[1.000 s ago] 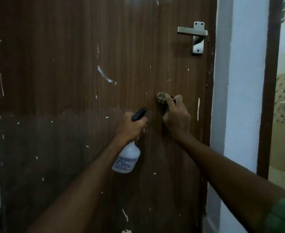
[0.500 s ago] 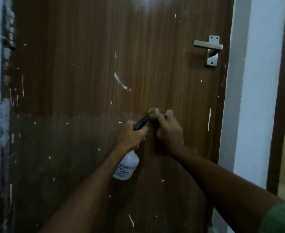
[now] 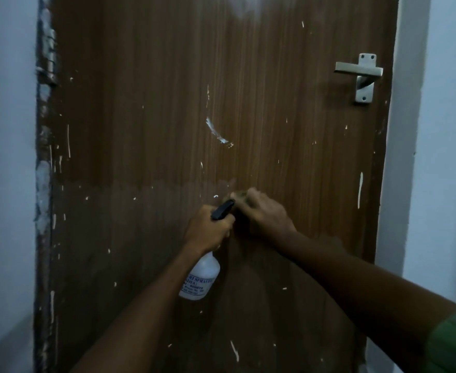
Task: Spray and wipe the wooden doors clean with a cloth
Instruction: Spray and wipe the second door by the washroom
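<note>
The brown wooden door [image 3: 167,130] fills most of the view, its lower half darker than the upper half and its surface flecked with white paint marks, the largest a curved smear [image 3: 217,131] near the middle. A small wad of cloth [image 3: 239,196] is pressed against the door just below that colour change, held by the right hand [image 3: 265,214], whose fingers curl round it. Just beside it, the left hand [image 3: 208,230] grips the neck of a white spray bottle [image 3: 201,278] with a black nozzle [image 3: 222,209] pointing up towards the cloth; the bottle hangs below the fist. A metal handle [image 3: 361,76] sits at the upper right, a hinge [image 3: 49,60] on the left edge, with pale wall [image 3: 6,157] on both sides.
</note>
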`<state>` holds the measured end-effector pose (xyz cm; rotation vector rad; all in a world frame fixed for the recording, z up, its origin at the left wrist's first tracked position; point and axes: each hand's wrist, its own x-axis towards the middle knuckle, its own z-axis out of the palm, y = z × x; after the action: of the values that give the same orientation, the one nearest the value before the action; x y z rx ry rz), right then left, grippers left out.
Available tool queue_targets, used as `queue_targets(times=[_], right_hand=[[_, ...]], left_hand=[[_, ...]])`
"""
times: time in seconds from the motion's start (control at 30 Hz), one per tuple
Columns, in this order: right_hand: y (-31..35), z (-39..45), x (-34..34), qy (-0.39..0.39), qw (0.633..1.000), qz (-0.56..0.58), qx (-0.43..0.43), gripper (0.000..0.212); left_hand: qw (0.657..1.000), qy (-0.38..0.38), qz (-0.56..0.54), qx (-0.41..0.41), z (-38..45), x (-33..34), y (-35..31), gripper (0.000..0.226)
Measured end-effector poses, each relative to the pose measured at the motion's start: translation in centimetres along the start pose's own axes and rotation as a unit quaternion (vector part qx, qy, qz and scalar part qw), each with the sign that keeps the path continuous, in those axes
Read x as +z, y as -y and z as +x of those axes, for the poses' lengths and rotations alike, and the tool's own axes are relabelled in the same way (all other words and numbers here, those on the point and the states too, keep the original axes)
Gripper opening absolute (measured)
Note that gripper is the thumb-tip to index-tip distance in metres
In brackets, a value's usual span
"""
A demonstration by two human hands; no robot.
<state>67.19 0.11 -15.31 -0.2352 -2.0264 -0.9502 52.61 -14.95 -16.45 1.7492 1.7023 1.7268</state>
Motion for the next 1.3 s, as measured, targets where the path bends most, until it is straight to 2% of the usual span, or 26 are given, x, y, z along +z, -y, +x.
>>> queue_targets(times=[0.07, 0.1, 0.13, 0.17, 0.23, 0.3, 0.37, 0.43, 0.5, 0.53, 0.57, 0.6, 0.67, 0.73, 0.77, 0.83, 0.9, 0.93, 0.97, 1.0, 1.03, 1.1, 1.17, 1.2, 1.23, 1.3], right_hand=[[-0.4, -0.6, 0.1, 0.101, 0.968, -0.044, -0.224, 0.074], [-1.1, 0.0, -0.2, 0.123, 0.952, -0.072, -0.272, 0.079], [-1.6, 0.9, -0.4, 0.112, 0.954, -0.093, -0.261, 0.082], [-1.9, 1.9, -0.7, 0.071, 0.974, -0.095, -0.194, 0.082], [-2.0, 4.3, -1.5, -0.050, 0.997, -0.057, 0.030, 0.071], [-1.3, 5.3, -1.5, -0.092, 0.981, -0.014, 0.168, 0.057], [0.3, 4.7, -0.7, -0.068, 0.988, 0.014, 0.135, 0.062], [1.8, 2.9, 0.3, 0.005, 1.000, 0.021, -0.017, 0.071], [2.9, 1.9, 0.3, 0.138, 0.973, -0.014, -0.185, 0.074], [2.6, 2.1, 0.1, 0.189, 0.954, -0.043, -0.229, 0.076], [2.1, 2.6, -0.1, 0.196, 0.949, -0.064, -0.240, 0.078], [1.7, 3.5, -0.2, 0.159, 0.960, -0.070, -0.220, 0.080], [0.6, 5.4, -0.9, 0.051, 0.996, -0.031, -0.069, 0.077], [0.6, 6.5, -1.4, -0.026, 0.994, 0.019, 0.100, 0.068], [1.4, 6.5, -1.3, -0.037, 0.989, 0.027, 0.138, 0.066], [3.7, 5.6, -0.2, -0.002, 0.994, 0.033, 0.100, 0.072], [5.8, 4.1, 1.3, 0.111, 0.991, 0.038, -0.065, 0.080], [6.1, 3.6, 1.8, 0.173, 0.974, 0.015, -0.145, 0.082], [5.7, 3.5, 1.9, 0.201, 0.960, -0.015, -0.194, 0.083], [5.1, 4.0, 1.8, 0.183, 0.961, -0.041, -0.205, 0.083], [4.5, 4.6, 1.6, 0.135, 0.975, -0.054, -0.171, 0.081], [3.6, 6.2, 0.5, -0.016, 0.999, -0.019, 0.025, 0.069], [3.9, 7.2, 0.1, -0.111, 0.970, 0.025, 0.215, 0.057], [4.6, 7.4, 0.1, -0.119, 0.961, 0.030, 0.248, 0.057], [5.1, 7.1, 0.5, -0.096, 0.969, 0.028, 0.227, 0.060], [6.2, 5.9, 1.4, 0.011, 0.999, 0.029, 0.034, 0.074]], left_hand=[[1.000, 0.005, 0.004, 0.004, -0.1, -0.7, 0.2, 0.026], [1.000, 0.002, 0.004, 0.002, -0.2, -1.0, 0.4, 0.025], [1.000, -0.004, 0.004, -0.002, -0.3, -1.3, 0.5, 0.023], [1.000, -0.011, 0.007, -0.006, -0.4, -1.6, 0.7, 0.023], [0.999, -0.029, 0.014, -0.015, -0.3, -2.0, 1.2, 0.025], [0.998, -0.056, 0.005, -0.025, -0.3, -2.2, 1.5, 0.029], [0.996, -0.079, -0.013, -0.038, -0.3, -2.4, 1.4, 0.030], [0.995, -0.086, -0.025, -0.033, -0.5, -2.6, 0.9, 0.026], [0.997, -0.069, -0.004, -0.029, -1.2, -2.9, 0.3, 0.023], [0.998, -0.061, 0.011, -0.029, -1.6, -3.2, -0.2, 0.022], [0.997, -0.061, 0.023, -0.033, -1.9, -3.6, -0.7, 0.021], [0.996, -0.071, 0.033, -0.038, -2.1, -4.4, -1.1, 0.021], [0.994, -0.092, 0.045, -0.039, -2.3, -5.5, -1.8, 0.022], [0.993, -0.089, 0.067, -0.029, -2.4, -6.1, -2.3, 0.021], [0.993, -0.081, 0.081, -0.026, -2.3, -6.4, -2.4, 0.020], [0.992, -0.070, 0.100, -0.022, -1.9, -6.8, -2.5, 0.020], [0.994, -0.069, 0.085, -0.018, -1.5, -7.3, -2.2, 0.020], [0.994, -0.066, 0.081, -0.013, -1.3, -7.4, -1.9, 0.019], [0.995, -0.061, 0.084, -0.007, -1.3, -7.5, -1.4, 0.018], [0.995, -0.057, 0.088, -0.002, -1.4, -7.6, -0.8, 0.018], [0.994, -0.054, 0.090, -0.002, -1.5, -7.7, -0.1, 0.019], [0.995, -0.058, 0.085, -0.008, -1.8, -8.3, 1.2, 0.022], [0.995, -0.068, 0.074, -0.018, -1.9, -9.2, 2.3, 0.023], [0.995, -0.073, 0.066, -0.020, -1.9, -9.7, 2.7, 0.025], [0.995, -0.074, 0.057, -0.022, -1.8, -9.9, 2.9, 0.025], [0.996, -0.071, 0.045, -0.016, -1.6, -10.4, 3.0, 0.024]])
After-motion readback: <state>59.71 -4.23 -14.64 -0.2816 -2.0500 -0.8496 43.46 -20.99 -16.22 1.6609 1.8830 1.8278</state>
